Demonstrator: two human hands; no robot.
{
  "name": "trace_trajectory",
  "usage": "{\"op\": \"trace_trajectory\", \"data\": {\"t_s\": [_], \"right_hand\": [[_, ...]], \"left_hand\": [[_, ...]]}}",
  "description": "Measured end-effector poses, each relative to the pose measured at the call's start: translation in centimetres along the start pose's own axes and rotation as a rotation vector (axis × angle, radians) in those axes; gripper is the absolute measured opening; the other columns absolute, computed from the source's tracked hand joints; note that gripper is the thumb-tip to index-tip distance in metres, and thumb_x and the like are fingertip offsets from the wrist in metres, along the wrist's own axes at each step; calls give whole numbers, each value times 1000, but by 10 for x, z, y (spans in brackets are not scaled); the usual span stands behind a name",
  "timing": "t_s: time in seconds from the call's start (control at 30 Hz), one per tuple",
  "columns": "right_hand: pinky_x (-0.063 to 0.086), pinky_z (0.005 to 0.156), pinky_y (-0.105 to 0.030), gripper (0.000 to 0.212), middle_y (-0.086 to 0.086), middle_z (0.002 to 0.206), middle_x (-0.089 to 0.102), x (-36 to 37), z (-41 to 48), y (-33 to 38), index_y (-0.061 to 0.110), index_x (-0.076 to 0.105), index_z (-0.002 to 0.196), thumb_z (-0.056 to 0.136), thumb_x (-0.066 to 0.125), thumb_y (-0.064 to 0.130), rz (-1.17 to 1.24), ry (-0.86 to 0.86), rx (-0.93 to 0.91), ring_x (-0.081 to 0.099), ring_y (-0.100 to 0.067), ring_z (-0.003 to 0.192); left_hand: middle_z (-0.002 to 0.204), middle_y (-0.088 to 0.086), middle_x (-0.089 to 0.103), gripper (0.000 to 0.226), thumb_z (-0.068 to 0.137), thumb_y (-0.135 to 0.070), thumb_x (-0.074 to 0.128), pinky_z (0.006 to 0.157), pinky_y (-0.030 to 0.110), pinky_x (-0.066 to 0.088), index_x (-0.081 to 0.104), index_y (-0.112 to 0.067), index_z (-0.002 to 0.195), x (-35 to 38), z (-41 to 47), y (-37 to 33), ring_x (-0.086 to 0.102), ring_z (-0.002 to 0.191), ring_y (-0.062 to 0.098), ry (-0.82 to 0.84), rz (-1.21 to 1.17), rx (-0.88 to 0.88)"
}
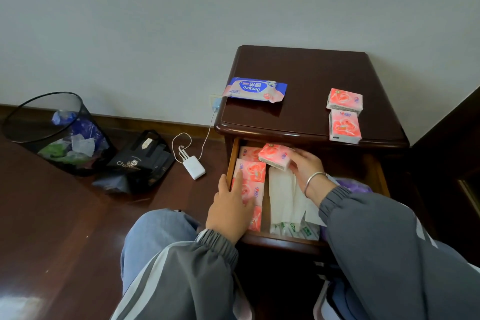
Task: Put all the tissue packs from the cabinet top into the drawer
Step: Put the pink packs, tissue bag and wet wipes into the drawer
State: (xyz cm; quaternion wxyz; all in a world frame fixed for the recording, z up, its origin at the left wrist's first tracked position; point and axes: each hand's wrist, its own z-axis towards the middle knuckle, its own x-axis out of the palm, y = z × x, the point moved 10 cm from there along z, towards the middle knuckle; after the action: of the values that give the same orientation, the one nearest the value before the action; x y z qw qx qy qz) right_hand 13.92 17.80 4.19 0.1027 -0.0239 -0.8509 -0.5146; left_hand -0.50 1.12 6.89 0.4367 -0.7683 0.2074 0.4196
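Head view: right hand [307,166] is gripping a tissue pack [275,156] over the drawer [280,240]; at eight o'clock, left hand [230,212] is pressing stowed packs [253,173] flat-fingered.

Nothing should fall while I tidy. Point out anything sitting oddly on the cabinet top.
The blue wipes pack lies crooked, its left end poking just past the left edge of the cabinet top. The nearer pink tissue pack juts slightly over the front edge, above the open drawer. Nothing looks spilled.
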Motion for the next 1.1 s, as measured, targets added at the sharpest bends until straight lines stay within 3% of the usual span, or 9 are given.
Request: {"op": "trace_trajectory", "data": {"t_s": [0.13, 0.27, 0.37, 0.43, 0.53, 0.67, 0.9, 1.0, 1.1], "right_hand": [[50, 89, -36, 20, -16, 106, 63, 17, 10, -8, 2, 61, 110, 91, 54, 1, 23, 1, 8, 60, -26, 95], [48, 97, -38, 34, -15, 123, 60, 28, 13, -14, 4, 54, 127, 93, 54, 9, -161, 5, -15, 60, -27, 107], [44, 98, -33, 46, -13, 132, 55, 18, 11, -10, 7, 48, 133, 89, 60, 17, -303, -119, -54, 56, -28, 117], [43, 92, -27, 48, -13, 132, 56, 12, 6, -5, 6, 51, 131, 86, 64, 17, -369, -183, -99, 55, -26, 118], [45, 87, -27, 45, -9, 126, 60, 18, 0, -6, 6, 57, 124, 82, 68, 17, -432, -148, -129, 57, -23, 112], [49, 94, -38, 39, -6, 123, 62, 34, -6, -1, 10, 60, 121, 83, 67, 15, -563, -98, -207, 58, -22, 109], [49, 86, -26, 50, -5, 132, 57, 56, -14, -8, 10, 48, 134, 86, 60, -1, -379, 6, -184, 56, -12, 111], [47, 86, -25, 51, -6, 135, 54, 49, -13, -14, 11, 44, 138, 89, 55, 0, -294, 2, -113, 54, -16, 118], [49, 85, -27, 50, -6, 135, 55, 49, -12, -20, 13, 41, 139, 91, 52, 2, -254, 50, -54, 56, -14, 108]], "left_hand": [[157, 4, 8, 58, 94, -44, 41, 97, 44, 44, 16, -42, 147, 0, -1, 0, 37, 132, 31, 16, 43, 7], [155, 5, 11, 58, 94, -43, 41, 96, 42, 44, 18, -40, 147, -1, -2, -2, 39, 129, 30, 12, 57, 13], [155, 6, 12, 58, 94, -44, 41, 97, 44, 44, 18, -40, 147, 0, -2, 0, 38, 131, 30, 13, 47, 4], [155, 5, 13, 58, 94, -43, 41, 98, 44, 44, 19, -41, 147, 0, -2, 0, 38, 131, 30, 8, 39, -2], [153, 5, 14, 58, 94, -42, 40, 97, 44, 43, 20, -40, 147, -1, -2, -1, 38, 130, 30, 6, 34, -2], [153, 6, 14, 58, 94, -41, 41, 97, 44, 43, 20, -39, 148, -2, -3, -2, 38, 129, 31, 12, 37, -2], [154, 6, 13, 58, 94, -41, 41, 97, 44, 43, 20, -37, 148, -4, -4, -2, 38, 130, 31, 15, 35, -4], [154, 7, 14, 58, 94, -40, 41, 97, 45, 43, 20, -38, 148, -4, -4, -3, 38, 129, 31, 10, 30, 2], [154, 6, 14, 58, 93, -40, 42, 96, 44, 43, 21, -38, 147, -3, -2, -2, 38, 129, 31, 6, 26, 5]]}}
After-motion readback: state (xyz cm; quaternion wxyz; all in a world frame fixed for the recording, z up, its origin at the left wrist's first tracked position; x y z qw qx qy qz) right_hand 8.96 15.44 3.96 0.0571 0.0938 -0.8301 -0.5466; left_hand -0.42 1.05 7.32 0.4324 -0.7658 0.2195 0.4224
